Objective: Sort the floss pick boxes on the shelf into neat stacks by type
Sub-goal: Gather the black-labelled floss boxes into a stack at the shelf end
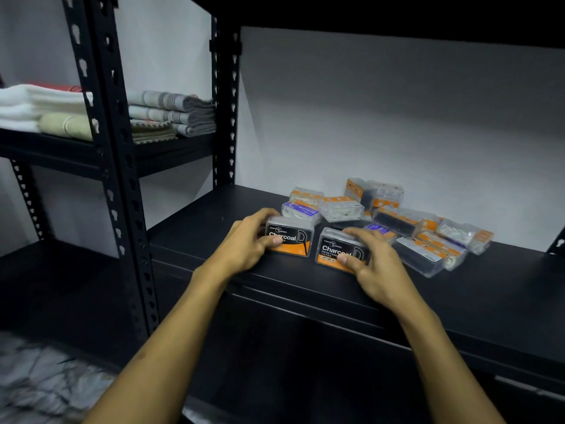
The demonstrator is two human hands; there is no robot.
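- Folded white towels (36, 102) lay on the upper left shelf board (61, 148).
- Grey striped cloths (174, 113) sat stacked just beside them, past a black upright (104, 123).
- A pale wall (397, 117) stood behind.

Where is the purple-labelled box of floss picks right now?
The purple-labelled box lies on the black shelf, just behind the Charcoal box that the left hand grips, at the near-left edge of the jumbled pile.
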